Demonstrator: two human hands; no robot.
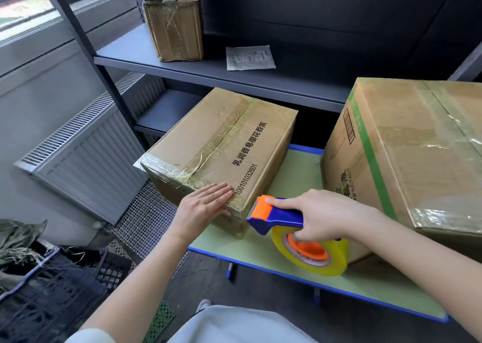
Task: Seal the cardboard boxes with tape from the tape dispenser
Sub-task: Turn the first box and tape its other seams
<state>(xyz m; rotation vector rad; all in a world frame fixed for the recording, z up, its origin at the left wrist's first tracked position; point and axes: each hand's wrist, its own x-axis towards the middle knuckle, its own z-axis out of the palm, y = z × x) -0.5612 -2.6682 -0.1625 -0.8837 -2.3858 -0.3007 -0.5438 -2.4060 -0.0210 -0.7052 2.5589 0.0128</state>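
Observation:
A cardboard box (221, 144) with black printed characters lies on the green table (294, 165), its top seam and near-left corner covered in shiny tape. My left hand (206, 202) presses flat, fingers straight, on the box's near edge. My right hand (323, 215) grips the blue and orange tape dispenser (273, 212), whose yellowish tape roll (310, 251) hangs below. The dispenser's orange toothed head sits against the box's near right corner. A larger taped box (417, 144) with a green stripe stands at the right.
A dark metal shelf (208, 71) behind holds a small taped box (174, 22) and a white packet (250, 57). A radiator (86, 155) stands left, with wire mesh (146, 212) on the floor and a dark crate (52, 285) at lower left.

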